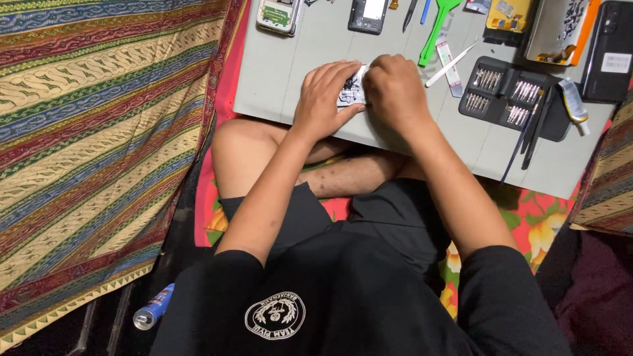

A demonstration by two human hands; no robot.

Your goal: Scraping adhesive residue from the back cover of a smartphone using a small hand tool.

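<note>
Both hands meet over a small white card-like piece with a black printed pattern, which lies on the near part of the grey work mat. The left hand rests palm down, fingers curled over the piece's left edge and pinning it to the mat. The right hand is bunched over its right edge with fingertips tucked under; whether they pinch the piece cannot be told.

Just right of the right hand lie a white spudger and a green plastic pry tool. Further right sits a black tray of screwdriver bits, with dark tweezers laid across its near corner and a small glue tube beside it. Along the mat's far edge are an opened phone frame, a second dark frame and a black phone at far right.

The mat rests across the person's crossed legs. A striped patterned cloth covers the floor to the left, and a blue canister lies near the bottom edge.
</note>
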